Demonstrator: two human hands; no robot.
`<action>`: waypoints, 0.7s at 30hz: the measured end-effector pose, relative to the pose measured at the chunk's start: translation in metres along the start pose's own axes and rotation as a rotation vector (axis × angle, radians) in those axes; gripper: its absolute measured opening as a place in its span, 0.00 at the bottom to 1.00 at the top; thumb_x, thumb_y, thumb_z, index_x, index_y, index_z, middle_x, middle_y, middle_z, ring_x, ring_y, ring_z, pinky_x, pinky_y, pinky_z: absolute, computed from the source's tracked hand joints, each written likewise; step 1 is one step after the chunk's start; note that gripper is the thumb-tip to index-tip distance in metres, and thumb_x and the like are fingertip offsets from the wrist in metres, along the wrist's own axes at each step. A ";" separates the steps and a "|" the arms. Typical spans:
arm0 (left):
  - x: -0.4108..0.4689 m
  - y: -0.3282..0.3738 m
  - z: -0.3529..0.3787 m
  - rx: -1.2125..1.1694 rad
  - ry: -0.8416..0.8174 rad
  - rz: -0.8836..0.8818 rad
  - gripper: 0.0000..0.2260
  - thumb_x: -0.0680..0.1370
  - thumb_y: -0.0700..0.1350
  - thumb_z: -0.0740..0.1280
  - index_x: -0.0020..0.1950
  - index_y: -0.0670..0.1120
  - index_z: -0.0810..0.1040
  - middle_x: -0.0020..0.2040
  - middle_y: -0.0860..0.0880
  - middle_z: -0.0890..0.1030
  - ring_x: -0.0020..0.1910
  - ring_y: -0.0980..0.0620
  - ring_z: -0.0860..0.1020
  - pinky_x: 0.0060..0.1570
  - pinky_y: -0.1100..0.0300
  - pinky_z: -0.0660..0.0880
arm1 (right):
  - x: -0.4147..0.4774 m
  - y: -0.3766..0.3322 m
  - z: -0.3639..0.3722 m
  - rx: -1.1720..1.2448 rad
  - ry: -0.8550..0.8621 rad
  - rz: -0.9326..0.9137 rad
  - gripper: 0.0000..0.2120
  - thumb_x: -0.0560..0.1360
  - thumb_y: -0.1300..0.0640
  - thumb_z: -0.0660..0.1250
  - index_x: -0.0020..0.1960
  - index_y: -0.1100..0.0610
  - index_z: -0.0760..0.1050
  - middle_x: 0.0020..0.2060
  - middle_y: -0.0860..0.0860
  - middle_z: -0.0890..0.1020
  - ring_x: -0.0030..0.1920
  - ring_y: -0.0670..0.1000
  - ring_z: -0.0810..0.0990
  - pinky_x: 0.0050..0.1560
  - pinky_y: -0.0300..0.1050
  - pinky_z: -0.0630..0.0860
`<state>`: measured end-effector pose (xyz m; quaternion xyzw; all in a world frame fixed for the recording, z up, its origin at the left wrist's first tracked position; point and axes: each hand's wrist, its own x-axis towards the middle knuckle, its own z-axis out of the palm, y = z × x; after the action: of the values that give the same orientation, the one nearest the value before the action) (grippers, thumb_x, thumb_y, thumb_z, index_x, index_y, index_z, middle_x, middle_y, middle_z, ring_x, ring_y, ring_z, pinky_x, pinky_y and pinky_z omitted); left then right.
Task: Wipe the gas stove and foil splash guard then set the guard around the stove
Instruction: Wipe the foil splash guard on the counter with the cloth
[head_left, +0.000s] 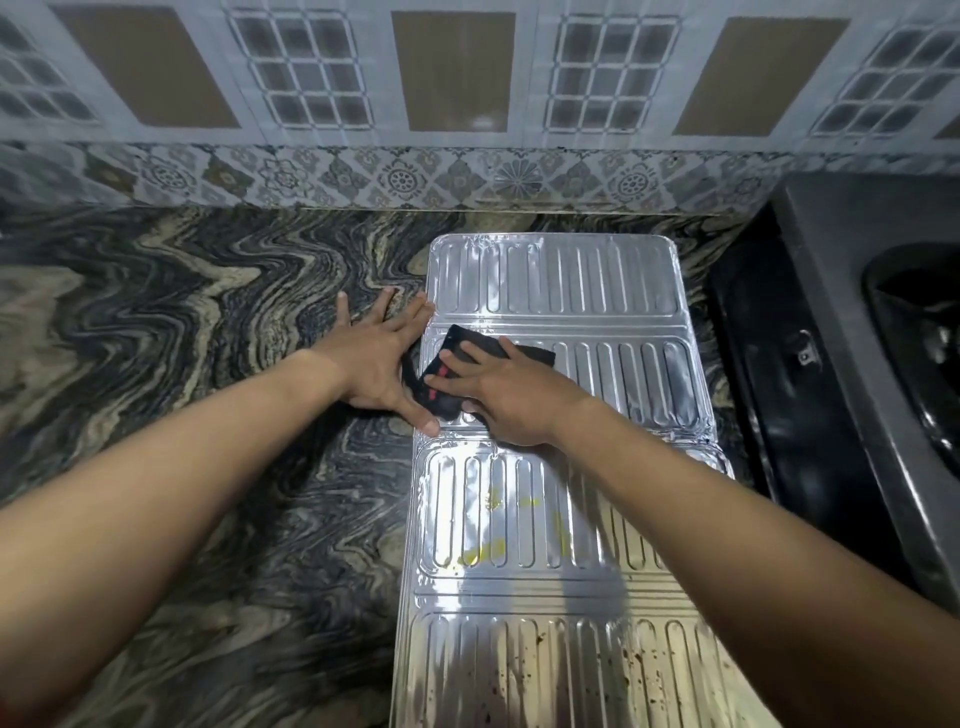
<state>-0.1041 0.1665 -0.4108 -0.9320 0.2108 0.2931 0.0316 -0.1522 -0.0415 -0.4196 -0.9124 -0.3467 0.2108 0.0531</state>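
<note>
The foil splash guard (561, 280) lies flat and unfolded on the marbled countertop, running from the back towards me. Yellow smears and brown specks mark its nearer panels. A black cloth (530, 354) with red marks lies on the second panel. My right hand (498, 395) presses flat on the cloth with straight fingers. My left hand (382, 358) lies spread on the counter, its fingertips and thumb touching the guard's left edge. The black gas stove (862, 332) stands at the right, partly cut off by the frame.
The marbled countertop (182, 322) stretches wide to the left of the guard. A tiled wall (452, 176) closes the back. The stove's dark body runs close along the guard's right side.
</note>
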 end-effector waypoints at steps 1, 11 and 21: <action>-0.001 0.000 0.000 -0.003 -0.001 0.000 0.71 0.49 0.84 0.64 0.78 0.54 0.31 0.79 0.57 0.32 0.77 0.46 0.31 0.71 0.30 0.33 | -0.006 0.004 -0.001 0.001 -0.012 0.001 0.30 0.82 0.58 0.57 0.80 0.43 0.51 0.80 0.47 0.48 0.80 0.52 0.44 0.77 0.60 0.40; 0.000 0.000 -0.001 0.019 -0.015 -0.012 0.71 0.49 0.84 0.63 0.77 0.55 0.29 0.78 0.57 0.31 0.77 0.46 0.30 0.70 0.30 0.32 | -0.034 0.007 -0.010 0.320 0.210 0.421 0.29 0.74 0.54 0.60 0.75 0.42 0.66 0.80 0.46 0.52 0.79 0.57 0.37 0.72 0.73 0.35; 0.000 0.001 -0.002 0.020 -0.034 -0.022 0.71 0.49 0.84 0.64 0.78 0.55 0.29 0.78 0.57 0.31 0.77 0.47 0.29 0.71 0.30 0.34 | 0.003 -0.009 0.020 0.040 0.170 0.369 0.26 0.84 0.45 0.44 0.80 0.43 0.40 0.81 0.49 0.43 0.79 0.57 0.38 0.72 0.71 0.36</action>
<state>-0.1035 0.1648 -0.4088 -0.9288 0.2027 0.3066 0.0476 -0.1645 -0.0341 -0.4367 -0.9738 -0.1635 0.1462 0.0609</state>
